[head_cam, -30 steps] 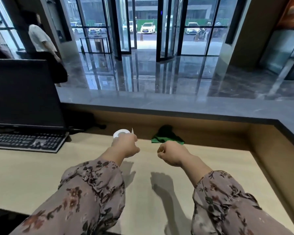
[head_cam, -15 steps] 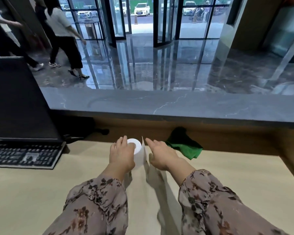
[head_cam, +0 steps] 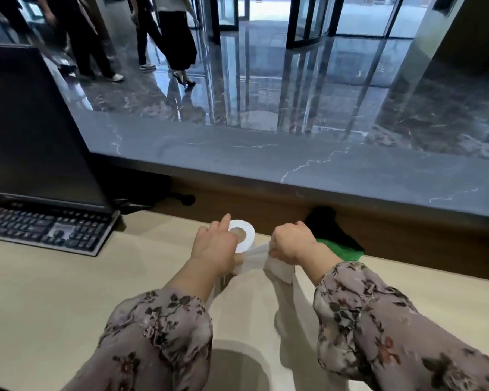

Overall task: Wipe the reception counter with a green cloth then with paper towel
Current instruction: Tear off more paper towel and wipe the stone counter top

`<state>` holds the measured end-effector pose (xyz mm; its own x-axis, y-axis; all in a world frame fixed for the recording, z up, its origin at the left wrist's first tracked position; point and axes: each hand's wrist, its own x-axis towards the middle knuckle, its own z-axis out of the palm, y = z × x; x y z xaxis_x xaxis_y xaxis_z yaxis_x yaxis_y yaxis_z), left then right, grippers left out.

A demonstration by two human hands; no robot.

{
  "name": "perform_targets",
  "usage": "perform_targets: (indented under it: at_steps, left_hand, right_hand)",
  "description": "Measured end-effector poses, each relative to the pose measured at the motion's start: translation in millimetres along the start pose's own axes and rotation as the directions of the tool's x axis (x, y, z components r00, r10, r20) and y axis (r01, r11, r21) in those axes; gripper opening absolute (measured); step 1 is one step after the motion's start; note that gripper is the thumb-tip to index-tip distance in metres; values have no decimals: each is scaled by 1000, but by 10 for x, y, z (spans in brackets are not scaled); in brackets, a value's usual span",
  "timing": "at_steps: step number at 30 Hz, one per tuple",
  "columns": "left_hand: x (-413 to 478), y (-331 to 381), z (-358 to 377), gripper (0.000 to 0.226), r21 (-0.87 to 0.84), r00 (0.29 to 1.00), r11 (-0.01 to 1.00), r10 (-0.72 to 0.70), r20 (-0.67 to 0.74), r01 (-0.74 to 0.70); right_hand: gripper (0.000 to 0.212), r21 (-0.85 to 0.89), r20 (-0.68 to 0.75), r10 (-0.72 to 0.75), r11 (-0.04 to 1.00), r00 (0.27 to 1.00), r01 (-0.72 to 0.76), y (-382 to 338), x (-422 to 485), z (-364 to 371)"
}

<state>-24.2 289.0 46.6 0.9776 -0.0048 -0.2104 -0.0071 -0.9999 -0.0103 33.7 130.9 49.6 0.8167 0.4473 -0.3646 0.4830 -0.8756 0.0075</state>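
The paper towel roll stands on end on the beige desk, close to the far edge, just below the grey marble reception counter. Its long axis is upright and the hollow core faces the ceiling. The left hand grips it from the near left side. The forefinger lies straight along the far rim, the other fingers curl round the side, and what looks like the thumb tip shows in the core.

A sheet runs from the roll out to the right, pulled tight and lying roughly left to right. The right hand is closed in a fist on it, and the loose end hangs crumpled below the knuckles. Just right of that hand, the green cloth lies bunched on the desk against the wooden wall under the counter.

Half a second ago both hands rested at the roll with fingers nearly straight, and the sheet's free edge stood upright between them. Now the right hand has clenched on the sheet and drawn it away to the right. The cloth has not moved.

A keyboard and a dark monitor sit at the left.
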Motion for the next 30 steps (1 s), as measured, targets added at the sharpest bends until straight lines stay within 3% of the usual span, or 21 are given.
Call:
perform_targets:
  at_steps: [5,9,10,14,19,25,30]
  left_hand:
    - [14,126,-38,47,70,999,997,33,5,-33]
    - [22,186,-76,45,91,999,995,29,33,-32]
    - [19,193,-76,45,89,999,996,24,37,-27]
    - [3,210,-48,46,82,999,997,4,48,-8]
    - [42,232,-33,44,36,997,999,-31,70,28]
    - [57,278,-19,46,18,996,998,-59,72,57]
    - [44,231,-18,53,8,994,999,-36,107,35]
  right_hand:
    - [23,26,128,47,998,991,-51,180,-135,-56]
    - [63,156,212,27,986,977,-61,106,-92,-49]
    - [64,180,202,10,983,979,-47,57,-82,-33]
    - [29,119,73,-4,993,997,-5,-82,-95,141]
    - [30,54,-93,31,998,995,-26,-69,-160,356]
    - [32,70,-84,108,992,991,-103,-88,-125,460]
    - [33,95,9,269,959,963,-269,34,-146,527]
